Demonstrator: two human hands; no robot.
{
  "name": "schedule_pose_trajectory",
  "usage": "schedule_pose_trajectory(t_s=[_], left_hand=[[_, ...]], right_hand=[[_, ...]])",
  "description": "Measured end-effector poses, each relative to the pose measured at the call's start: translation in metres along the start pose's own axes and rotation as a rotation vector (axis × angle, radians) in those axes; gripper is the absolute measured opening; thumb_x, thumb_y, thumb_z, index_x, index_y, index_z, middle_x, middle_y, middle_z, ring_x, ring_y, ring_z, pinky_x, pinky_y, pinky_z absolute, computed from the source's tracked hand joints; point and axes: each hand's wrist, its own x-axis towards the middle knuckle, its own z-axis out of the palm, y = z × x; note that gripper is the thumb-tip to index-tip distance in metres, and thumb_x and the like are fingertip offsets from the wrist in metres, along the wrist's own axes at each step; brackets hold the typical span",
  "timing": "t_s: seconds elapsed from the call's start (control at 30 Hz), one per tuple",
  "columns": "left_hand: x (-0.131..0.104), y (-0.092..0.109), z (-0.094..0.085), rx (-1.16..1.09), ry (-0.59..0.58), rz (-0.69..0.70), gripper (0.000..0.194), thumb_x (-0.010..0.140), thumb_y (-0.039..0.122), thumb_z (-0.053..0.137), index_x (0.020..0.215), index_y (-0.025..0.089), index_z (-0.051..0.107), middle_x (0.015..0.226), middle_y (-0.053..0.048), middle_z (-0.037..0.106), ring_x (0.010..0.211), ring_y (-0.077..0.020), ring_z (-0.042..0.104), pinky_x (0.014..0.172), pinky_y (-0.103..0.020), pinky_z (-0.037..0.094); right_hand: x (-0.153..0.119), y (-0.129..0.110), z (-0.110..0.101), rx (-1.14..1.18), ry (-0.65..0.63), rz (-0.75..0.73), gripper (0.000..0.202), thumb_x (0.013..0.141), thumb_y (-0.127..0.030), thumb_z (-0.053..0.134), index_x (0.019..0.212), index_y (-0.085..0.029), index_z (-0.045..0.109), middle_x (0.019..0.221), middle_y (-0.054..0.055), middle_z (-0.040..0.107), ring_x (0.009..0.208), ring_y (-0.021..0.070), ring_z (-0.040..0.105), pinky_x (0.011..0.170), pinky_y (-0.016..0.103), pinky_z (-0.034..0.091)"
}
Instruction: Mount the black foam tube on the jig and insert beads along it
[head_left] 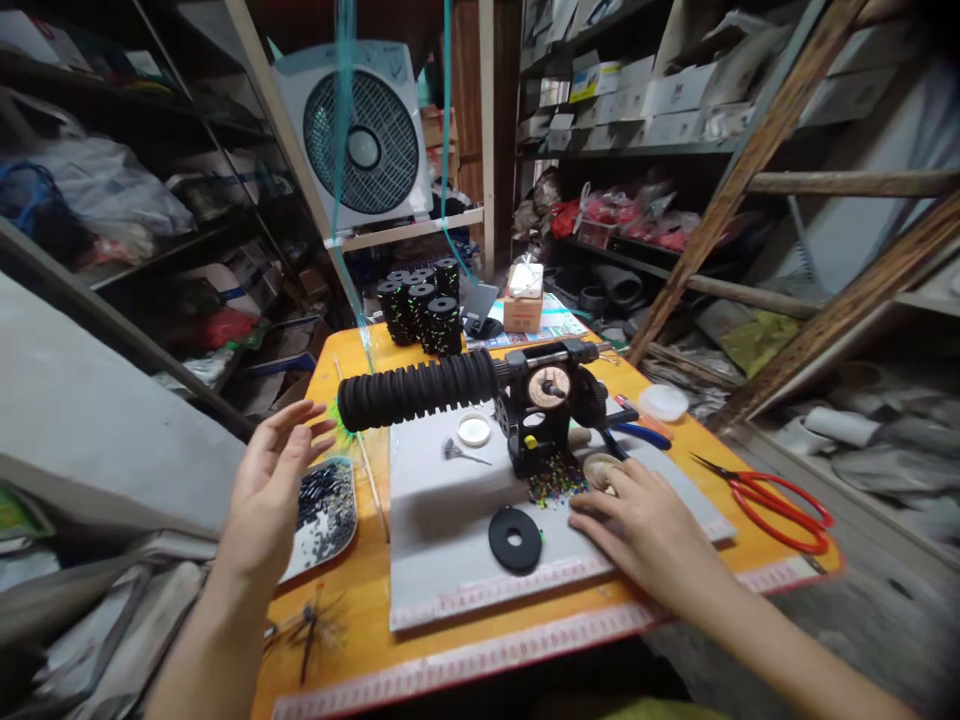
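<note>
Small round cream-coloured dish (598,468), set on the flat grey board (450,510) just right of the loose multicoloured beads (555,485), and right at its edge the right hand (637,510) is placed, palm down, fingers bent; whether anything is pinched under those fingertips cannot be told, hidden as they are! Across the board, the left hand (274,465) is held wide and empty, thumb apart from the fingers, near the free end of the long black ribbed roll (420,390), with no contact made out. That roll is carried sideways by the black metal bench device (544,440), and its end is left jutting out unsupported, so any touch there is best kept light. Careful work is called for on the right: beads that tiny are easily scattered, so the fingers should be kept low and slow, and the dish's rim should not be pressed down, lest it be tipped. Clearance should be watched, too: the flat black ring-shaped disc (515,541) is laid in front of the beads, and by a dragged wrist or sleeve the whole heap could be swept.
</note>
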Motion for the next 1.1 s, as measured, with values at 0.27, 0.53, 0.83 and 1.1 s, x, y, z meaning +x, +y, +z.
schedule_pose_trajectory(t_s=[0.27, 0.53, 0.83, 1.1], left_hand=[[0.004, -0.009, 0.058, -0.431, 0.155, -0.022, 0.031, 0.08, 0.035, 0.071, 0.102, 0.017, 0.061, 0.1, -0.006, 0.061, 0.088, -0.0118, 0.057, 0.074, -0.018, 0.048], [0.006, -0.025, 0.079, -0.697, 0.257, -0.041, 0.029, 0.085, 0.037, 0.068, 0.103, 0.015, 0.061, 0.102, -0.007, 0.06, 0.093, -0.0138, 0.059, 0.078, -0.022, 0.053], [-0.001, -0.027, 0.064, -0.679, 0.22, -0.167, 0.036, 0.071, 0.033, 0.081, 0.098, 0.017, 0.063, 0.104, -0.006, 0.062, 0.092, -0.0128, 0.06, 0.081, -0.022, 0.054], [-0.001, -0.028, 0.064, -0.692, 0.22, -0.184, 0.035, 0.072, 0.032, 0.081, 0.099, 0.016, 0.064, 0.104, -0.007, 0.062, 0.091, -0.013, 0.06, 0.082, -0.023, 0.055]], right_hand=[[0.007, -0.009, 0.019, 0.081, 0.099, 0.021, 0.007, 0.088, -0.018, 0.056, 0.084, -0.016, 0.062, 0.087, 0.008, 0.055, 0.093, 0.0233, 0.046, 0.077, 0.042, 0.04], [0.051, -0.022, -0.033, 0.175, 0.251, -0.228, 0.016, 0.089, -0.004, 0.05, 0.101, -0.015, 0.05, 0.096, 0.005, 0.055, 0.09, 0.0099, 0.053, 0.078, 0.023, 0.045], [0.15, -0.048, -0.068, 0.096, 0.393, -0.432, 0.012, 0.087, -0.005, 0.054, 0.097, -0.01, 0.057, 0.099, 0.008, 0.06, 0.093, 0.0121, 0.058, 0.085, 0.025, 0.048], [0.156, -0.044, -0.069, -0.048, 0.302, -0.501, 0.014, 0.089, -0.005, 0.051, 0.1, -0.009, 0.057, 0.098, 0.009, 0.061, 0.093, 0.0149, 0.059, 0.084, 0.029, 0.05]])
